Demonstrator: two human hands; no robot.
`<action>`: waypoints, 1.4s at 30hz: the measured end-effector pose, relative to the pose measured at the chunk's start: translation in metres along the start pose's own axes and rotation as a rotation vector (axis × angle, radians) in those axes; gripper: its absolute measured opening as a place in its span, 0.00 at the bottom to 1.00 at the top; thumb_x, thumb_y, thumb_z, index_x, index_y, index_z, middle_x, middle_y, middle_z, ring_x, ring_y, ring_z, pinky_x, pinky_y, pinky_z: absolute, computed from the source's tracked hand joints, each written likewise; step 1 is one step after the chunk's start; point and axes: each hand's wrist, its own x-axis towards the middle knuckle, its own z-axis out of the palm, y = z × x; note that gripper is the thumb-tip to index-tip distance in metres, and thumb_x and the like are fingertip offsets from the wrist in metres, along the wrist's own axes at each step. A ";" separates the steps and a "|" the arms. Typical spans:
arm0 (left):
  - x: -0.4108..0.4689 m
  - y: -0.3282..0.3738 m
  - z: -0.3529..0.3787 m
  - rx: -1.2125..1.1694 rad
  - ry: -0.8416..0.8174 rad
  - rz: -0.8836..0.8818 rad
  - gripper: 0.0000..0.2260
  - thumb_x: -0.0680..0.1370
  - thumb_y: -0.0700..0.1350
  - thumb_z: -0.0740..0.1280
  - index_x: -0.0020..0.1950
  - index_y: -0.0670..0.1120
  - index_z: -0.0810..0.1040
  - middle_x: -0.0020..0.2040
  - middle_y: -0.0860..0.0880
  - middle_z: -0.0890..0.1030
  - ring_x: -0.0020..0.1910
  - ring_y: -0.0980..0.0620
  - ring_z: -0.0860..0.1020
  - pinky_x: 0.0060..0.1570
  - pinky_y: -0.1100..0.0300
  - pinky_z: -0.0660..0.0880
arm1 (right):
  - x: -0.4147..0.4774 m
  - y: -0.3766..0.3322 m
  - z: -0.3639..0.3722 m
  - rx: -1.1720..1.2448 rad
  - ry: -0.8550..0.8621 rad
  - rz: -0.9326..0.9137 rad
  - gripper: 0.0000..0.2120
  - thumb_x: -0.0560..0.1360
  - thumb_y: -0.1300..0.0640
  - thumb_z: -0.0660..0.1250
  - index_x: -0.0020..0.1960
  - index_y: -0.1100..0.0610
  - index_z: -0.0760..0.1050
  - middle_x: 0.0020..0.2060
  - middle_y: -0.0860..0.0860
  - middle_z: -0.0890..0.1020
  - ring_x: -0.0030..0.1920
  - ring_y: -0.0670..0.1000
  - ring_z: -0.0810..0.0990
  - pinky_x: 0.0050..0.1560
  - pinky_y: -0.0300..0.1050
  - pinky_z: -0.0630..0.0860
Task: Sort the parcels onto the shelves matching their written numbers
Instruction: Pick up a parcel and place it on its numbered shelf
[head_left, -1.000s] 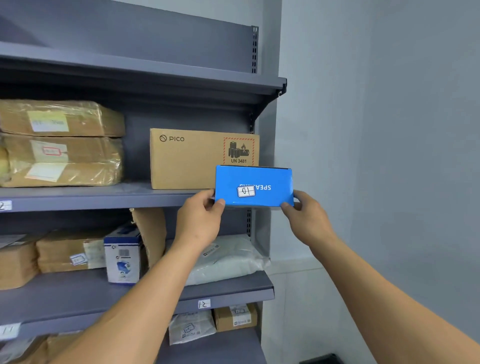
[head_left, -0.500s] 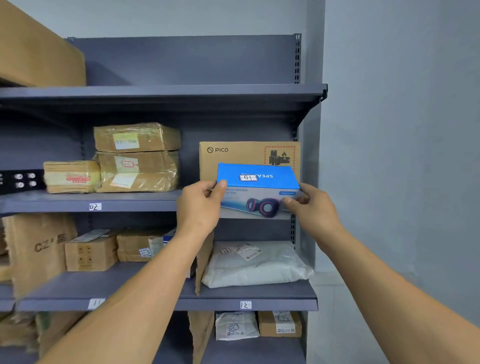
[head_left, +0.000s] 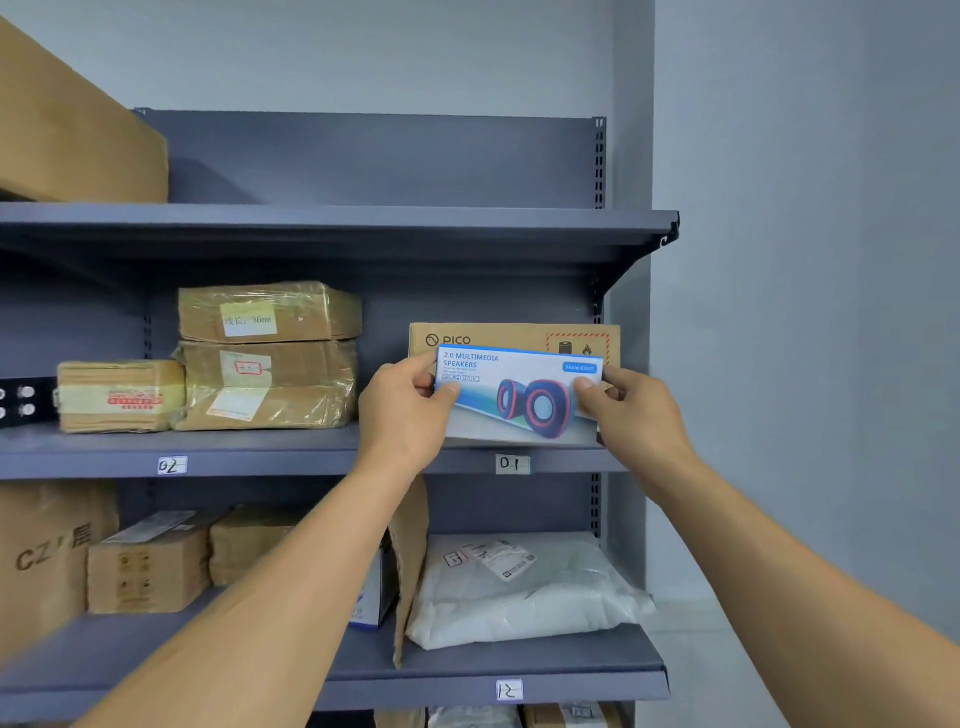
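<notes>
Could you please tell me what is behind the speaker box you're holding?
A brown PICO carton stands behind the speaker box; only its top strip shows, the rest is covered.

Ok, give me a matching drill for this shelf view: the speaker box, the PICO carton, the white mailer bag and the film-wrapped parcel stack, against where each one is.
Things:
1. blue-edged cardboard speaker box
2. white plastic mailer bag
3. stack of two film-wrapped brown parcels
4. brown PICO cardboard carton

Places:
A. on the shelf over paper tag 02
B. gripped by the left hand and right hand
C. on the shelf over paper tag 12
D. on the shelf over paper tag 01, behind the held box

Pairs: 1-B, 2-C, 3-A, 4-D
</notes>
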 end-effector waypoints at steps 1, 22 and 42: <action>0.006 -0.001 0.002 -0.024 -0.005 0.008 0.14 0.77 0.42 0.70 0.61 0.56 0.82 0.44 0.56 0.83 0.48 0.50 0.81 0.50 0.47 0.80 | 0.005 -0.001 0.001 -0.002 0.020 -0.004 0.10 0.79 0.49 0.65 0.56 0.46 0.83 0.28 0.44 0.75 0.32 0.50 0.70 0.38 0.45 0.70; 0.123 0.002 0.027 -0.122 -0.003 0.214 0.27 0.77 0.36 0.71 0.73 0.54 0.72 0.52 0.56 0.80 0.53 0.54 0.80 0.51 0.60 0.80 | 0.099 -0.045 0.025 -0.122 0.177 -0.206 0.12 0.78 0.62 0.66 0.59 0.51 0.79 0.46 0.45 0.83 0.49 0.53 0.84 0.50 0.56 0.83; 0.183 -0.032 0.080 0.128 0.066 0.114 0.09 0.78 0.43 0.71 0.58 0.47 0.83 0.51 0.50 0.85 0.50 0.52 0.81 0.49 0.60 0.77 | 0.181 0.012 0.057 -0.388 0.118 -0.292 0.12 0.82 0.55 0.62 0.64 0.52 0.73 0.54 0.49 0.81 0.50 0.53 0.77 0.43 0.46 0.73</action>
